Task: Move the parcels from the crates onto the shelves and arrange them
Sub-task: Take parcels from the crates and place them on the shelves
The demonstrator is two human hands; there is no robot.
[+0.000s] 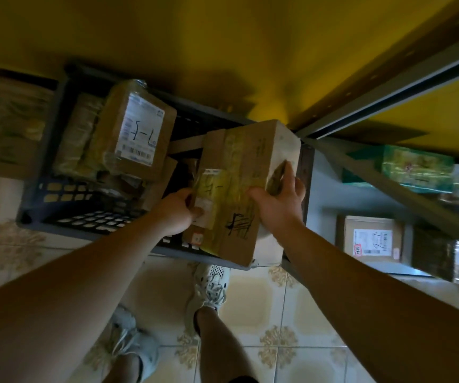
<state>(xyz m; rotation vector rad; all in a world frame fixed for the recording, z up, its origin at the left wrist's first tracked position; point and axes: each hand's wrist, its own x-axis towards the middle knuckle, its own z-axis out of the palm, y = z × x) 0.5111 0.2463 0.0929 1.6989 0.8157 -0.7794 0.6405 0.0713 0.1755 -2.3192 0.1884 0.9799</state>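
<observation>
- A tiled floor [253, 297] is being stood on below a yellow wall; a dark crate [37, 200] is sitting at centre left.
- A cardboard parcel [239, 178] is being gripped at frame centre, over the crate's right end, by the left hand [175, 211] and the right hand [278, 208].
- It is seemingly being lifted out; next, it is probably to be carried right onto the shelf [361, 194].
- More parcels, a labelled box [137, 131] uppermost, are being held in the crate.

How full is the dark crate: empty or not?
Not empty: a labelled parcel and a taped bundle lie inside the crate.
</observation>
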